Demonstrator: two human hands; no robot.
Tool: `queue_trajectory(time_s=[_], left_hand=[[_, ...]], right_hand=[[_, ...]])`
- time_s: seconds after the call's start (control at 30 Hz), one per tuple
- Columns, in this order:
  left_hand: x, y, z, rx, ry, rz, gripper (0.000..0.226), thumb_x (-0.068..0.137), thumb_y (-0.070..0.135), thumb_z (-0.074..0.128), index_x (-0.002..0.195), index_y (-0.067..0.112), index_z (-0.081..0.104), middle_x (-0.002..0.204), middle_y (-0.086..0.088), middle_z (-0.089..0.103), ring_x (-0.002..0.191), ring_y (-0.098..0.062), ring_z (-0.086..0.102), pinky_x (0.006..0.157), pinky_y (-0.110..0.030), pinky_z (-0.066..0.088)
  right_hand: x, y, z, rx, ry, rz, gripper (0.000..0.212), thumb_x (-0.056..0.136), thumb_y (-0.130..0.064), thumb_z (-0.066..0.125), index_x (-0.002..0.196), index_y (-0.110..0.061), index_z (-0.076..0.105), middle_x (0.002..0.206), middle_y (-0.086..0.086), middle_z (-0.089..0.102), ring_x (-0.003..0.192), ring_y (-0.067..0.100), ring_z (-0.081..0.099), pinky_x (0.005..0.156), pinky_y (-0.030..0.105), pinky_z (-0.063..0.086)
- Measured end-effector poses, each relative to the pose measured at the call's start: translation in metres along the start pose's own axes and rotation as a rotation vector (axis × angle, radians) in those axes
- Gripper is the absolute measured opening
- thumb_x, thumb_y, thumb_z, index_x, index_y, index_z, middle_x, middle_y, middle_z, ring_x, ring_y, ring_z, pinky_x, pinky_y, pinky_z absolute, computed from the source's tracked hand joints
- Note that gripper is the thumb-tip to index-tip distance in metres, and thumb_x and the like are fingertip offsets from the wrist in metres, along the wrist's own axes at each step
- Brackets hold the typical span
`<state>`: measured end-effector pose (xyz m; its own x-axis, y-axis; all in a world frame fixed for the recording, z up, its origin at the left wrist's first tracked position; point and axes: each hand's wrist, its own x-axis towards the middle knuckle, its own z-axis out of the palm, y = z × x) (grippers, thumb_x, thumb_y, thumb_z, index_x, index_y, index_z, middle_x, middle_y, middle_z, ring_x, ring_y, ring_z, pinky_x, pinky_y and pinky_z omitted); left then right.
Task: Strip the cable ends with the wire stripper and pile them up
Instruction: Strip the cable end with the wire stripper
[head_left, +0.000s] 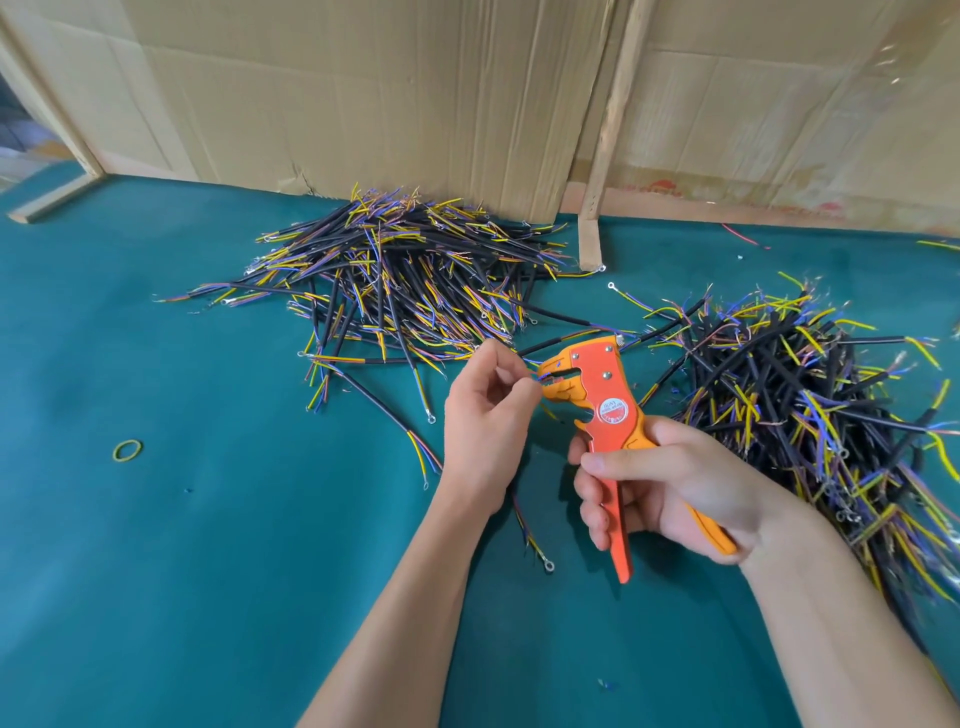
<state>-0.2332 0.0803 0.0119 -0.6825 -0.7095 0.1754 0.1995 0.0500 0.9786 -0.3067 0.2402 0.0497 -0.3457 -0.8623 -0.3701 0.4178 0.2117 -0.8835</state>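
Orange and upright, the stripper (605, 415) sits in your right hand (670, 483), fingers wrapped round both handles, its head pointing left toward your left hand (485, 421). That hand pinches the coloured leads of one black cable (545, 345) between thumb and fingertips right at the tool's mouth; whether a lead is already seated between the blades is too small to tell. The cable's long axis runs up and to the right from your pinch, passing behind the stripper's head, so the end to be stripped lies on the left-hand side and the left hand is the nearer one to feed it. The handles look only partly squeezed, so I judge the cut has not been made. On the green mat (208, 519), one pile (395, 270) lies beyond your hands against the cardboard (363, 88), and a second pile (810, 395) lies just right of the tool. A rubber band (127, 450) lies well off to the left.
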Motion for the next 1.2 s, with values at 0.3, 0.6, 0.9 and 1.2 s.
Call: queue_trajectory(time_s=[0.3, 0.6, 0.9, 1.2], left_hand=[[0.0, 0.001, 0.0, -0.033, 0.031, -0.036, 0.014, 0.07, 0.01, 0.052, 0.063, 0.022, 0.048, 0.068, -0.006, 0.041, 0.064, -0.022, 0.031, 0.058, -0.034, 0.025], [0.002, -0.003, -0.002, -0.086, -0.009, -0.078, 0.005, 0.071, 0.009, 0.051, 0.069, 0.013, 0.05, 0.058, 0.005, 0.043, 0.053, -0.013, 0.033, 0.051, -0.027, 0.027], [0.007, -0.004, -0.008, -0.159, -0.092, -0.119, 0.023, 0.069, 0.001, 0.052, 0.065, 0.023, 0.058, 0.059, 0.006, 0.046, 0.052, -0.012, 0.037, 0.047, -0.019, 0.031], [0.005, -0.005, -0.009, -0.172, -0.117, -0.111, 0.015, 0.088, -0.009, 0.061, 0.091, 0.005, 0.058, 0.073, 0.0, 0.062, 0.065, -0.018, 0.065, 0.057, -0.023, 0.049]], right_hand=[[0.001, 0.001, 0.001, -0.01, -0.018, -0.007, 0.02, 0.083, -0.01, 0.073, 0.099, -0.002, 0.063, 0.078, 0.021, 0.057, 0.065, 0.034, 0.057, 0.061, 0.046, 0.055], [0.003, 0.003, 0.0, -0.013, -0.026, -0.013, 0.017, 0.086, -0.011, 0.071, 0.097, -0.003, 0.061, 0.077, 0.019, 0.055, 0.063, 0.033, 0.056, 0.06, 0.045, 0.054], [0.003, 0.002, 0.001, -0.024, -0.02, -0.018, 0.021, 0.085, -0.018, 0.072, 0.089, -0.007, 0.054, 0.071, 0.016, 0.051, 0.058, 0.031, 0.051, 0.055, 0.041, 0.051], [0.005, 0.002, 0.003, 0.017, 0.043, -0.048, 0.019, 0.085, -0.02, 0.073, 0.075, -0.012, 0.059, 0.069, 0.015, 0.046, 0.053, 0.028, 0.048, 0.05, 0.038, 0.048]])
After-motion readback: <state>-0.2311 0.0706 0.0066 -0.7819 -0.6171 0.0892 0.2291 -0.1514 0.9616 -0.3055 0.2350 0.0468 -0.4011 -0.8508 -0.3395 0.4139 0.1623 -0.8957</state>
